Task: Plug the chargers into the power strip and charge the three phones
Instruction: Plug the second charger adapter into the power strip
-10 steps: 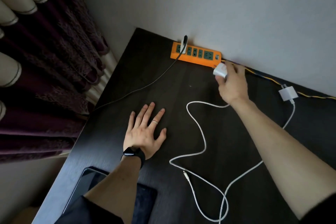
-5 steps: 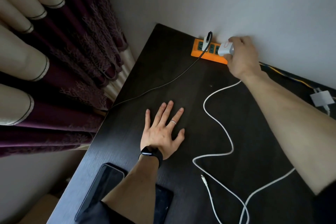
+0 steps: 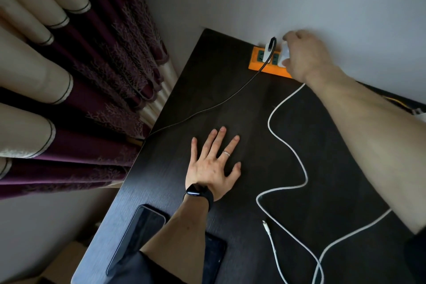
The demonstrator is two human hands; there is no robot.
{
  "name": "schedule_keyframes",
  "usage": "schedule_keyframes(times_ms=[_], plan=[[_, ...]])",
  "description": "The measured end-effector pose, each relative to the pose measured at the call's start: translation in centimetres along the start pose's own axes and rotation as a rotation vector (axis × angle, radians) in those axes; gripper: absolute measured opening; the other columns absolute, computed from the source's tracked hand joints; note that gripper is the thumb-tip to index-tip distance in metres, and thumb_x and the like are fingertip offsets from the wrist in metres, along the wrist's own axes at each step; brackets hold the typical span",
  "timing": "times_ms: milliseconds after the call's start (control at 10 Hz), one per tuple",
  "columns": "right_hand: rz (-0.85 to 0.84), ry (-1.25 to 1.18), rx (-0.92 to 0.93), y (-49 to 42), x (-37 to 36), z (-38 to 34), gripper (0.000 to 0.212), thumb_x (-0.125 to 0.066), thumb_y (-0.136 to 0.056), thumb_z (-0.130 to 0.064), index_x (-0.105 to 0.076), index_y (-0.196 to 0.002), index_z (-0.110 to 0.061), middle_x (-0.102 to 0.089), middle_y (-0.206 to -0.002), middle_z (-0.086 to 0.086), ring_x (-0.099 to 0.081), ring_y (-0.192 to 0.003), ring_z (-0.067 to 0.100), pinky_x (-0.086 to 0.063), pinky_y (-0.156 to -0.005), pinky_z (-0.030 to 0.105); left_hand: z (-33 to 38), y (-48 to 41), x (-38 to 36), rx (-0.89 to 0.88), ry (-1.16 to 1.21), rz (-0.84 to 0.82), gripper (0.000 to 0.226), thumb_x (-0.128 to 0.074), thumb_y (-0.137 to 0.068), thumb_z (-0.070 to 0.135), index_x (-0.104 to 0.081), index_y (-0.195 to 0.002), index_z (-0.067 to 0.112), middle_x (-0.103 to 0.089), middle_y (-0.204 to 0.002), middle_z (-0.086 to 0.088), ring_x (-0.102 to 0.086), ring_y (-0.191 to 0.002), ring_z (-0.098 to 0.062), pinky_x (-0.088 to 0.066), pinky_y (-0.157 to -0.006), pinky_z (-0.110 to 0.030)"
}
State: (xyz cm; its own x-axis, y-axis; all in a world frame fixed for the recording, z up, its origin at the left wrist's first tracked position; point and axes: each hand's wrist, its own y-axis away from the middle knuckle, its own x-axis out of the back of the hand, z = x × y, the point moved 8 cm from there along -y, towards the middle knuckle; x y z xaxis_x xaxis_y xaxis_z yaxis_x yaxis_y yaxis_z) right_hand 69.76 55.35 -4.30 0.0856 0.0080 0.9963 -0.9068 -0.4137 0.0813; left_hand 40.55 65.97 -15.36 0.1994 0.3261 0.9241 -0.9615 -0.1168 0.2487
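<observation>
At twelve o'clock a charger (image 3: 284,54) is gripped by the right hand (image 3: 304,57) at the strip (image 3: 254,67); tilted, it could be left half-seated. The left hand (image 3: 212,166) is spread flat.

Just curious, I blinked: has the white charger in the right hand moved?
Yes. The charger went leftward along the power strip, from its right end to beside the plugged charger.

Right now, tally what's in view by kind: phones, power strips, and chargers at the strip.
Phones: 2, left phone, right phone
Power strip: 1
Chargers at the strip: 2, black-cable charger, white charger held by right hand
Total: 5
</observation>
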Motion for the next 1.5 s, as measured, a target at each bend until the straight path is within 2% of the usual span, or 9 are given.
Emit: schedule_keyframes(times_ms=[300, 600, 700, 800, 900, 1100, 1200, 1400, 1500], plan=[[0.09, -0.108, -0.049, 2.1, -1.0, 0.1, 0.051, -0.065, -0.089, -0.004, -0.053, -0.138, -0.007, -0.043, -0.141, 0.017, -0.054, -0.12, 0.039, -0.05, -0.101, 0.043, -0.2, 0.1, 0.1, 0.001, 0.009, 0.007, 0.067, -0.024, -0.094, 0.064, 0.003, -0.152, 0.049, 0.016, -0.164, 0.013, 0.018, -0.149, -0.009, 0.009, -0.12, -0.054], [-0.132, -0.321, -0.22, 2.3, -1.1, -0.8, 0.066, -0.066, -0.088, -0.022, -0.04, -0.147, -0.014, -0.028, -0.155, 0.009, -0.046, -0.133, 0.033, -0.04, -0.105, 0.037, -0.5, 0.1, 0.1, 0.009, -0.002, 0.024, 0.066, -0.026, -0.094, 0.064, 0.001, -0.153, 0.048, 0.011, -0.164, 0.012, 0.014, -0.151, -0.011, 0.008, -0.121, -0.053], [0.113, -0.643, -0.298, 5.4, 0.7, -0.6, 0.058, -0.061, -0.092, -0.029, -0.043, -0.146, -0.02, -0.021, -0.158, 0.009, -0.045, -0.136, 0.029, -0.036, -0.111, 0.03, -0.3, 0.2, 0.1, 0.005, 0.008, 0.026, 0.066, -0.027, -0.094, 0.064, 0.001, -0.152, 0.049, 0.009, -0.165, 0.012, 0.012, -0.151, -0.011, 0.009, -0.121, -0.053], [0.396, -0.774, -0.312, 13.7, 1.5, -1.3, 0.049, -0.062, -0.092, -0.027, -0.052, -0.139, -0.021, -0.04, -0.146, 0.004, -0.046, -0.134, 0.018, -0.036, -0.107, 0.023, -0.3, 0.2, 0.3, 0.0, 0.002, 0.032, 0.066, -0.026, -0.094, 0.064, 0.001, -0.152, 0.049, 0.007, -0.165, 0.012, 0.011, -0.151, -0.011, 0.009, -0.121, -0.053], [0.387, -0.895, -0.349, 24.1, -1.5, -3.2, 0.041, -0.067, -0.092, -0.021, -0.058, -0.132, -0.018, -0.055, -0.13, -0.002, -0.056, -0.122, 0.013, -0.048, -0.102, 0.035, -0.5, 0.3, 0.4, 0.008, -0.002, 0.041, 0.066, -0.027, -0.094, 0.063, 0.0, -0.153, 0.049, 0.006, -0.165, 0.012, 0.011, -0.151, -0.011, 0.01, -0.121, -0.052], [0.335, -0.734, -0.492, 40.5, -5.7, -6.1, 0.028, -0.065, -0.09, -0.017, -0.065, -0.118, -0.017, -0.059, -0.117, -0.004, -0.059, -0.113, 0.016, -0.037, -0.101, 0.01, -0.4, -0.4, 0.2, 0.008, -0.072, 0.033, 0.064, -0.018, -0.095, 0.065, 0.004, -0.152, 0.047, 0.007, -0.165, 0.009, 0.01, -0.151, -0.014, 0.008, -0.12, -0.056], [0.378, -0.582, -0.494, 45.9, -6.1, -7.7, 0.037, -0.064, -0.088, -0.014, -0.063, -0.123, -0.004, -0.053, -0.133, 0.012, -0.048, -0.131, 0.026, -0.034, -0.114, 0.03, -0.1, -0.1, -0.3, -0.001, -0.082, -0.061, 0.063, -0.016, -0.098, 0.061, 0.005, -0.154, 0.043, 0.01, -0.165, 0.006, 0.011, -0.151, -0.017, 0.006, -0.12, -0.057], [0.132, -0.571, -0.64, 51.8, -9.9, -9.3, 0.05, -0.068, -0.086, -0.015, -0.053, -0.133, -0.008, -0.052, -0.136, 0.009, -0.051, -0.125, 0.029, -0.034, -0.107, 0.024, 1.3, 8.9, 0.2, -0.014, 0.111, -0.113, 0.067, -0.05, -0.094, 0.042, -0.026, -0.153, 0.023, -0.015, -0.163, -0.009, -0.015, -0.149, -0.03, -0.019, -0.12, -0.049], [0.052, -0.414, -0.596, 50.4, -9.8, -9.8, 0.052, -0.069, -0.085, -0.022, -0.054, -0.133, -0.007, -0.056, -0.135, 0.008, -0.054, -0.117, 0.029, -0.049, -0.094, 0.038, 1.2, 17.0, -0.5, 0.096, 0.237, -0.065, 0.081, -0.063, -0.085, 0.046, -0.027, -0.153, 0.018, -0.02, -0.16, -0.015, -0.023, -0.145, -0.035, -0.026, -0.117, -0.048]])
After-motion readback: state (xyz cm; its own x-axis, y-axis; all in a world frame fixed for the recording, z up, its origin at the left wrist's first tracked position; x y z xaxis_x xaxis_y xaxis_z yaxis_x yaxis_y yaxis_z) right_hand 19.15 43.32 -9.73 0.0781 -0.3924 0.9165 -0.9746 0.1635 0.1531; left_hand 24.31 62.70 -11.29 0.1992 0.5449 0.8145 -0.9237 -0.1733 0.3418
